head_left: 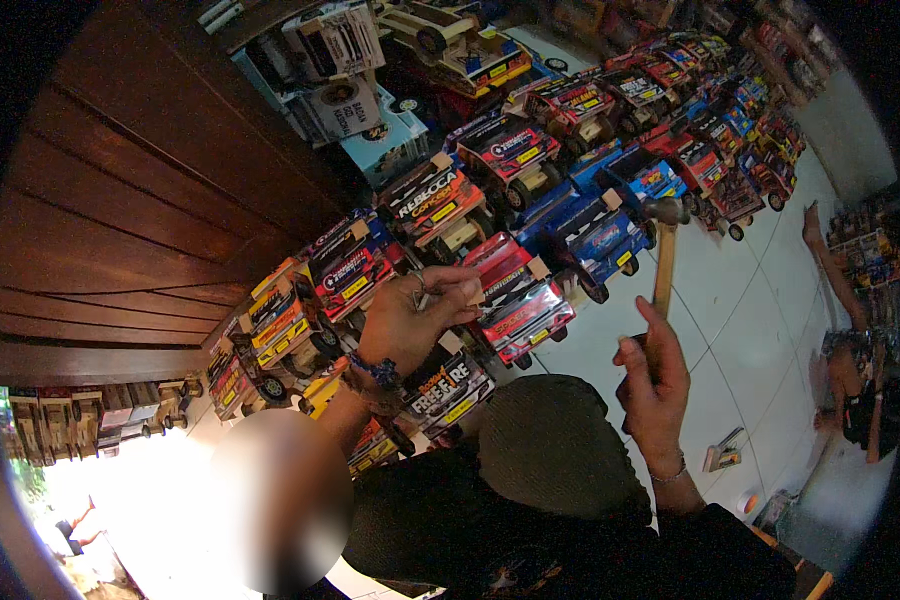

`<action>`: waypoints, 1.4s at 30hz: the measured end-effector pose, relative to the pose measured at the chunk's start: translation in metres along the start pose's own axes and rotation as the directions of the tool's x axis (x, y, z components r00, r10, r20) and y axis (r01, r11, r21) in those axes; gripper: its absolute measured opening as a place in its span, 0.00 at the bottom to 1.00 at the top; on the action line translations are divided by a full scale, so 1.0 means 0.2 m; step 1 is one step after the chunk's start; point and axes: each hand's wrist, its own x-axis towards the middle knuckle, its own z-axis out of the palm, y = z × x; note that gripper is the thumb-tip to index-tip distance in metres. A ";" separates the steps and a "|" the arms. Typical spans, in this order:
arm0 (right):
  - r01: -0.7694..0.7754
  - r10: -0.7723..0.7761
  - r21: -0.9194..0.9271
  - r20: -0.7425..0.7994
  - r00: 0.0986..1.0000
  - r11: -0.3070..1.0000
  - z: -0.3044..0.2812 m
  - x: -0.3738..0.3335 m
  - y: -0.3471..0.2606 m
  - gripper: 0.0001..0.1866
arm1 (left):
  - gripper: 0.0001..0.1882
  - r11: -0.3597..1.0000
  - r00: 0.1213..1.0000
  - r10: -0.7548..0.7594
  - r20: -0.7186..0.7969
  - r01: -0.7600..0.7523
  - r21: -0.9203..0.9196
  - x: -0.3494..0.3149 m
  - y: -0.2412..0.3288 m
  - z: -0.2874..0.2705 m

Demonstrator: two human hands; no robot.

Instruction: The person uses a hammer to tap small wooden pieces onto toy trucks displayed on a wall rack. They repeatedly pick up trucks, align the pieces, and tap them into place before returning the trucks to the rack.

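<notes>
My right hand is closed round the handle of a hammer. The hammer stands upright, its dark metal head at the top, beside a blue toy truck. My left hand, with a dark beaded bracelet at the wrist, pinches a small light-brown piece at the rear edge of a red toy truck. Exactly what the piece is, I cannot make out. Black-and-white, orange and red printed panels cover the neighbouring toy trucks, which have black wheels.
Rows of toy trucks run to the far right across white floor tiles. A brown wooden panel rises at the left. Bundled printed boxes stand at the back. A small tool lies on the floor at the right.
</notes>
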 end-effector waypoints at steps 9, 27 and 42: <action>0.004 0.001 -0.111 0.044 0.999 0.994 -0.02 0.00 0.07 0.24 | 0.13 0.910 0.997 0.051 0.059 -0.071 0.408 0.00 -0.03 -0.05; 0.144 -0.063 -0.285 0.276 0.959 0.948 0.00 -0.05 0.17 0.29 | 0.15 0.791 0.985 0.137 0.100 -0.170 0.588 0.05 -0.07 -0.09; 0.552 -0.270 -0.458 0.545 0.794 0.697 -0.04 0.02 0.19 0.38 | 0.14 0.773 0.983 0.141 0.113 -0.181 0.608 0.06 -0.11 -0.11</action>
